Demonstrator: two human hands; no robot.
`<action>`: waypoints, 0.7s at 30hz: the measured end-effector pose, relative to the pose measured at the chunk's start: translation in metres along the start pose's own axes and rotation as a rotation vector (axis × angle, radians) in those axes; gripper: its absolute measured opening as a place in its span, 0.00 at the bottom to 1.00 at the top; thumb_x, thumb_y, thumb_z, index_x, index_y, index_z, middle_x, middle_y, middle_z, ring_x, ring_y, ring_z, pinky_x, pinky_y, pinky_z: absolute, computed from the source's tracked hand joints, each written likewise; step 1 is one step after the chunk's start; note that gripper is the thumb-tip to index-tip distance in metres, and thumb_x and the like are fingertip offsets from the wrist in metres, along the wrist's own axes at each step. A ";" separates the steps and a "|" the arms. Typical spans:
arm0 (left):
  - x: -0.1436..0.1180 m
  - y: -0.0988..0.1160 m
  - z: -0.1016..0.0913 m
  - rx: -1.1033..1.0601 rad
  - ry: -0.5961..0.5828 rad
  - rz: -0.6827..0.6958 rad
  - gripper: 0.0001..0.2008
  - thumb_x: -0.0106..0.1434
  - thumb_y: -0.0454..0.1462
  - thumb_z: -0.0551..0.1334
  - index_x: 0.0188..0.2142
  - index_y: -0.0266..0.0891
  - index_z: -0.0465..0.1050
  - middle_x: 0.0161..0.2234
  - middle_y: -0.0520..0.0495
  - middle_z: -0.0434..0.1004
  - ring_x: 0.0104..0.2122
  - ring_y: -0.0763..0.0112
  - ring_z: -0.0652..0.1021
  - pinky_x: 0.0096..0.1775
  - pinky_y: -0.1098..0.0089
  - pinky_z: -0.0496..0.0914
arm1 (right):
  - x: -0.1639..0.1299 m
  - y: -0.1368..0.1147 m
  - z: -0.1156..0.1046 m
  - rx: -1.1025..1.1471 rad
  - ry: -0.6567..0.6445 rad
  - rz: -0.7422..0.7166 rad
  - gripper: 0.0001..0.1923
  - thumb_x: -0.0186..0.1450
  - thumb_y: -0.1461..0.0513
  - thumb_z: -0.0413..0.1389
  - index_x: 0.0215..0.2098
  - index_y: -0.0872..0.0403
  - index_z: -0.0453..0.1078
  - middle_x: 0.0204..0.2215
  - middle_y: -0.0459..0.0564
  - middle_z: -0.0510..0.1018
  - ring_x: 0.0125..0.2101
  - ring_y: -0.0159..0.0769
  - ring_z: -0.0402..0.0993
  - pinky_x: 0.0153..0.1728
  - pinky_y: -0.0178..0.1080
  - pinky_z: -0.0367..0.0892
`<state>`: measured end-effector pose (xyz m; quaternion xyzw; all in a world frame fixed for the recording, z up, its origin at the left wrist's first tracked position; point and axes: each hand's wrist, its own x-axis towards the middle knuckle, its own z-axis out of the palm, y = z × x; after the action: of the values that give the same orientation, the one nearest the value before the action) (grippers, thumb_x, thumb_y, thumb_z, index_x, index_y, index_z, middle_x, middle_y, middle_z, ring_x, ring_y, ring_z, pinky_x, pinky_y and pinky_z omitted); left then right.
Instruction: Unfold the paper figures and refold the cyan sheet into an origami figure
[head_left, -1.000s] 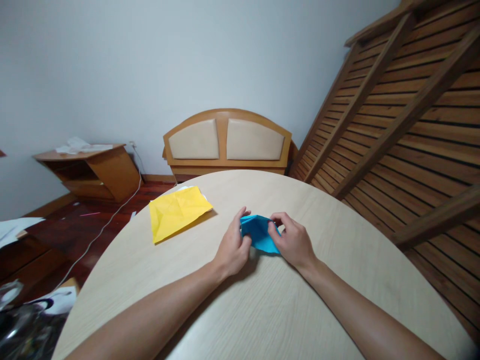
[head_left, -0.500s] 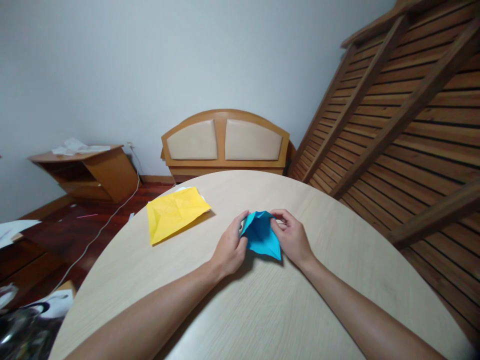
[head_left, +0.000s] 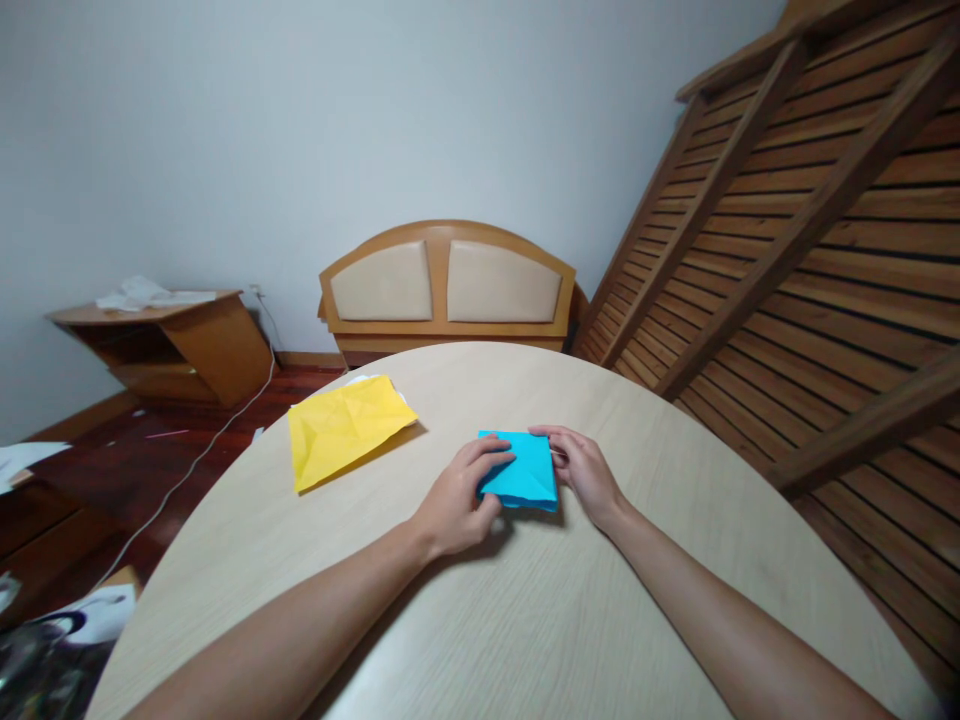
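A blue folded sheet of paper [head_left: 526, 470] lies nearly flat, a squarish packet with crease lines, between my two hands over the round table. My left hand [head_left: 463, 495] grips its left side, fingers resting on the top face and the thumb at the near edge. At the right edge, my right hand [head_left: 581, 468] has its fingers closed on the paper; some fingertips are hidden there. Farther left, a creased yellow sheet of paper [head_left: 345, 435] rests with white paper partly showing beneath it.
The pale wooden round table [head_left: 465, 620] fills the foreground. Past its far edge stands a padded headboard [head_left: 439, 280]. A slatted wooden frame [head_left: 810, 230] leans on the right. To the left are a low desk [head_left: 187, 350] with papers and a white cable [head_left: 199, 465] on the floor.
The blue paper has gone from an opened, pocket-like shape to a flat square. My left fingers have moved onto its top, and my right hand has shifted to its right edge.
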<state>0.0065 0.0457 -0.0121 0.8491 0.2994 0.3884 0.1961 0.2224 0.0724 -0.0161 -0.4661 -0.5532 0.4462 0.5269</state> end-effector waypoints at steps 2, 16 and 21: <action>0.000 0.002 -0.001 0.018 -0.003 0.036 0.22 0.61 0.34 0.59 0.56 0.39 0.70 0.59 0.36 0.68 0.61 0.51 0.67 0.62 0.46 0.61 | -0.001 -0.003 0.000 0.011 -0.009 -0.004 0.18 0.62 0.51 0.57 0.43 0.55 0.77 0.29 0.51 0.82 0.26 0.38 0.76 0.26 0.39 0.71; 0.008 -0.008 0.003 -0.221 0.207 -0.496 0.15 0.65 0.44 0.61 0.45 0.36 0.75 0.34 0.45 0.79 0.31 0.67 0.75 0.34 0.67 0.70 | -0.008 -0.007 0.007 -0.079 -0.110 -0.154 0.22 0.63 0.52 0.60 0.52 0.53 0.69 0.37 0.51 0.80 0.36 0.38 0.78 0.35 0.38 0.73; 0.009 -0.007 0.004 -0.262 0.253 -0.490 0.12 0.63 0.43 0.61 0.37 0.36 0.74 0.31 0.48 0.77 0.28 0.69 0.73 0.32 0.69 0.68 | -0.007 -0.005 0.007 -0.040 -0.139 -0.064 0.26 0.62 0.50 0.62 0.53 0.54 0.67 0.37 0.51 0.82 0.35 0.40 0.79 0.35 0.40 0.73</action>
<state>0.0119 0.0563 -0.0132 0.6639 0.4647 0.4675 0.3532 0.2156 0.0645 -0.0128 -0.4265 -0.6119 0.4494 0.4917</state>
